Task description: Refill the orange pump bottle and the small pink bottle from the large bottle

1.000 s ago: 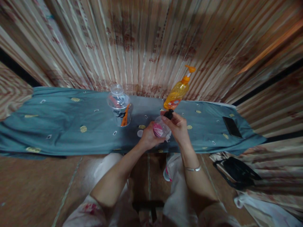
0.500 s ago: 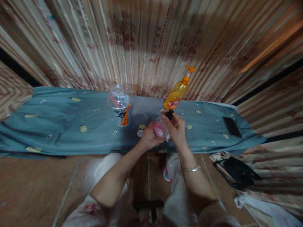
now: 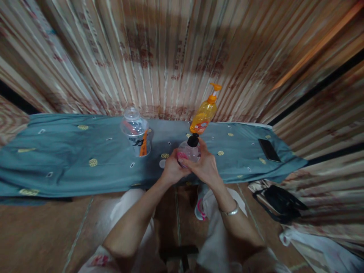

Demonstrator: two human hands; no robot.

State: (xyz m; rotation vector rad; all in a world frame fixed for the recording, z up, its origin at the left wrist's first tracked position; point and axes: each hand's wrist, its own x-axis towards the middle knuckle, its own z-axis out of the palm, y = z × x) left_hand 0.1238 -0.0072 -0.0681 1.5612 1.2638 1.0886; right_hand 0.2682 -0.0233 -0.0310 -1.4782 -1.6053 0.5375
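Observation:
Both my hands clasp a small clear bottle (image 3: pixel 190 151) with a pink label and a black cap, held upright over the blue-grey cloth (image 3: pixel 71 159). My left hand (image 3: pixel 171 169) wraps its left side. My right hand (image 3: pixel 202 168) wraps its right side and front, below the cap. Just behind the bottle stands an orange pump bottle (image 3: pixel 203 112). A clear plastic cup (image 3: pixel 135 131) with a domed lid and an orange stripe stands to the left.
A black phone (image 3: pixel 269 149) lies on the cloth at the right. A striped curtain (image 3: pixel 170 57) hangs behind the table. A black bag (image 3: pixel 281 201) lies on the floor at the right. A small white disc (image 3: pixel 162 163) lies by my left hand.
My right hand has come off the black cap and now grips the bottle's body. The bottle has turned upright. The camera view has shifted slightly.

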